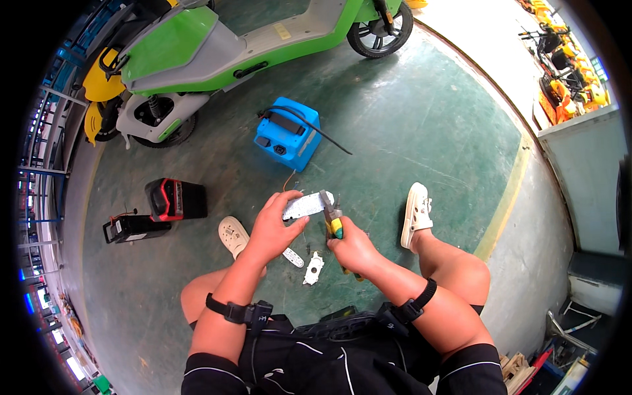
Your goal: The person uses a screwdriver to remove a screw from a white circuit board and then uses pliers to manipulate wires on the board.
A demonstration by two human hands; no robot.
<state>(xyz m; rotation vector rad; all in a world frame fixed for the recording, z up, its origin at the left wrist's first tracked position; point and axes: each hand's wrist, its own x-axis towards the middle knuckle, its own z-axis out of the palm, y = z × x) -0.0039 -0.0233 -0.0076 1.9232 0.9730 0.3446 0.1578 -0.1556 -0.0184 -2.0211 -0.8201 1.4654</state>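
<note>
My left hand [273, 227] pinches the left end of a flat, pale rectangular plate [306, 206] between thumb and fingers. In my right hand [355, 250] are pliers [336, 224] with yellow and green handles, my fingers closed round the grips. Their metal jaws meet the plate's right end; whether they bite on it, I cannot tell. On the floor below my hands lie a white bracket-like part [314, 268] and a narrow white strip [293, 257] with holes. A blue battery box [289, 135] with a black handle and cable stands just beyond my hands.
A green and grey electric scooter [243, 52] spans the far side. To the left, a red and black battery case [176, 199] stands beside a black battery pack [135, 228]. My feet in pale clogs [416, 214] flank the parts. A grey cabinet [586, 184] rises at right.
</note>
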